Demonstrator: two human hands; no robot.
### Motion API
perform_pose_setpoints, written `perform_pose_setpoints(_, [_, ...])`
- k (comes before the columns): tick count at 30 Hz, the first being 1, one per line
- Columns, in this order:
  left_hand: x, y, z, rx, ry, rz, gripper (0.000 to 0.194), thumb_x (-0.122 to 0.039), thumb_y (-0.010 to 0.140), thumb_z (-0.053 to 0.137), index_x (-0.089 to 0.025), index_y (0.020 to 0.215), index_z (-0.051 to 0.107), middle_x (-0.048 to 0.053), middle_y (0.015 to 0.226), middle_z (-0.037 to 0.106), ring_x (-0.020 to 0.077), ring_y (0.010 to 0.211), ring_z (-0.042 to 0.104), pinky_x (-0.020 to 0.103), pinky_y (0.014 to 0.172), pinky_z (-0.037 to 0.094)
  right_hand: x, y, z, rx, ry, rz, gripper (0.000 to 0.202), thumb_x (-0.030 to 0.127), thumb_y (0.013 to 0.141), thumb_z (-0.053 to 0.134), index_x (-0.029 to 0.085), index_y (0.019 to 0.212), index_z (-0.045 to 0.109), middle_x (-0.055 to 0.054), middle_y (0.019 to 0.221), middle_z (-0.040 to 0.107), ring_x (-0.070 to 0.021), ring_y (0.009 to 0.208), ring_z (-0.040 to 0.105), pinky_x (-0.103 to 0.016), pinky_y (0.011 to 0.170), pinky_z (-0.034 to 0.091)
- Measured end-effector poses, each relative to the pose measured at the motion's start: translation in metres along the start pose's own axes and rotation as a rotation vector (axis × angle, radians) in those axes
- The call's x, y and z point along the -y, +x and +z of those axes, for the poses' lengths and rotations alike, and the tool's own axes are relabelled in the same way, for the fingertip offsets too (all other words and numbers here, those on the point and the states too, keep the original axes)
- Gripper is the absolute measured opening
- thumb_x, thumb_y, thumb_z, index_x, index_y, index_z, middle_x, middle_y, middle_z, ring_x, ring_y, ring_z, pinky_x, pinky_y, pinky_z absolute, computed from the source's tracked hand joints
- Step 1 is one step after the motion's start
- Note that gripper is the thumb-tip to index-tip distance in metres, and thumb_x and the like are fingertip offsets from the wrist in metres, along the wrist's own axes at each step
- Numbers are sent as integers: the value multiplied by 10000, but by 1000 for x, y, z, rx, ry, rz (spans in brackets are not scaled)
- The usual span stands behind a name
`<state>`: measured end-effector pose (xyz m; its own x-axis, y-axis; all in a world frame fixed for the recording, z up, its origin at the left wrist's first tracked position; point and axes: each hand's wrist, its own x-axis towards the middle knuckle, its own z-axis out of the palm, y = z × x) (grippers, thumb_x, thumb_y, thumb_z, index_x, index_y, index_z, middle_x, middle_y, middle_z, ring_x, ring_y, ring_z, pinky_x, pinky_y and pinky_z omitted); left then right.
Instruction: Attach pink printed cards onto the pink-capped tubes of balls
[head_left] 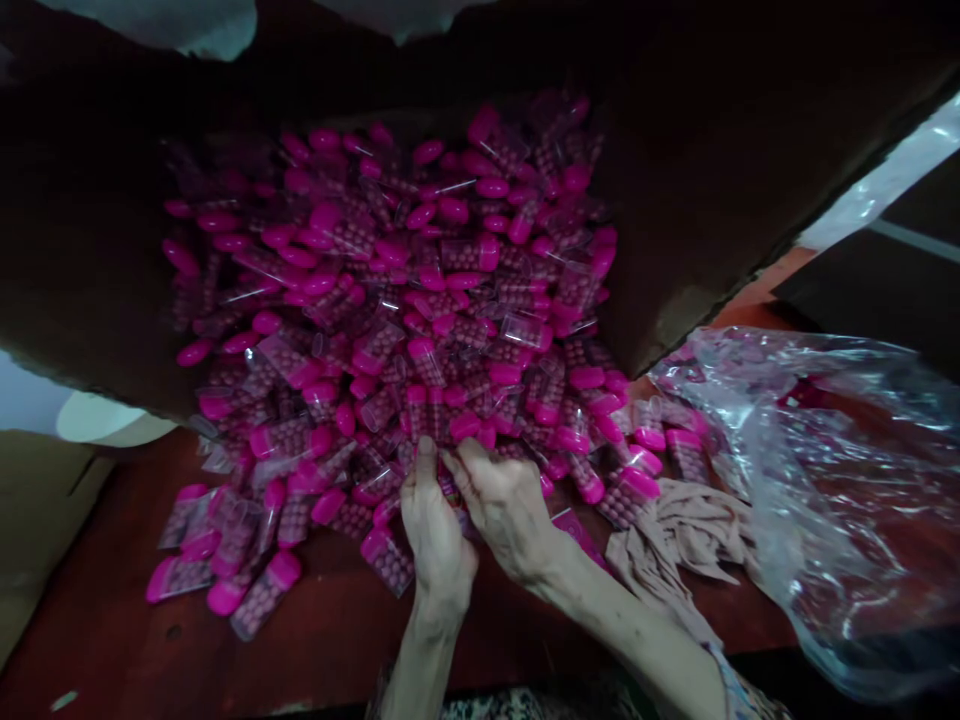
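Observation:
Many small clear containers with bright pink caps (489, 252), filled with small round balls, lie in a large heap inside a dark open box (675, 200) and spill out at its front. My left hand (435, 530) is at the front edge of the heap, its fingers closed around a clear container whose pink end points away. Close beside it, my right hand (506, 505) has its fingers bent and pinched together against the same spot. A small colourful printed piece shows between the two hands; most of it is hidden by my fingers.
The red-brown tabletop (337, 640) runs along the front. A crumpled beige cloth (675, 530) lies right of my hands, beside a large clear plastic bag (847, 480). Several loose containers (262, 595) lie at the front left. A pink printed card (577, 535) is near my right wrist.

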<state>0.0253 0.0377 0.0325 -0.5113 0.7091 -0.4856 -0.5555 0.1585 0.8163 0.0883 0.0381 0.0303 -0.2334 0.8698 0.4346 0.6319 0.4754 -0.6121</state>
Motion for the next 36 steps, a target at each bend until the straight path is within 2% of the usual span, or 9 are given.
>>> perform_pose_setpoints(4, [5,2,-3,123,-28,-148,322,-484,698,630,-166,738,596,10,659,639,147,668,618,269,668,482,-17,-1,-5,-19,70,181,336,285,944,309,169,716,527,22,520,512,-92,432,432,-192,439,304])
perform_pose_setpoints(7, [11,-2,-23,289,10,-161,427,-562,737,543,-153,827,624,49,737,665,161,693,617,288,680,481,-25,-18,-6,-30,248,386,357,344,942,309,180,681,489,37,546,472,-92,471,410,-185,442,331])
perform_pose_setpoints(10, [22,-9,-47,482,169,-141,345,-405,639,715,-136,840,636,36,706,662,146,646,594,272,670,472,-30,-40,-4,-42,390,588,348,405,902,391,178,660,495,43,548,440,-95,484,373,-203,451,329])
perform_pose_setpoints(14, [37,-16,-66,535,327,-192,273,-196,592,745,-126,834,641,29,727,673,133,653,589,251,658,462,-33,-63,-1,-46,342,614,351,398,888,409,163,673,556,36,526,451,-104,475,368,-222,465,329])
perform_pose_setpoints(21, [55,-15,-79,596,573,-157,220,-179,659,666,-144,868,607,13,690,662,141,611,591,231,558,447,-43,-77,-12,-181,181,584,347,365,879,422,188,587,483,19,574,451,-118,522,382,-237,521,329])
perform_pose_setpoints(24, [62,-21,-82,589,860,41,244,-193,720,605,-147,960,599,63,799,683,196,718,628,285,617,480,-50,-80,-20,-214,157,642,347,391,880,431,189,600,471,35,558,417,-111,505,351,-231,490,303])
perform_pose_setpoints(27, [70,-28,-83,549,1162,393,303,-191,785,534,-145,1082,574,124,980,668,239,870,633,344,731,489,-57,-84,-25,-201,224,744,345,435,867,445,182,639,502,54,523,354,-105,479,313,-229,451,278])
perform_pose_setpoints(30, [73,-34,-82,480,1445,659,349,-229,821,503,-99,1142,550,183,1039,637,266,842,649,349,680,505,-58,-87,-28,-196,324,816,351,465,841,473,176,647,514,51,532,354,-104,487,315,-223,439,289])
perform_pose_setpoints(36, [64,-34,-77,483,1754,790,274,-231,841,470,-97,1020,628,159,916,668,234,641,662,287,505,491,-51,-84,-31,-144,439,817,357,463,842,477,171,639,507,41,542,359,-98,492,318,-205,410,299])
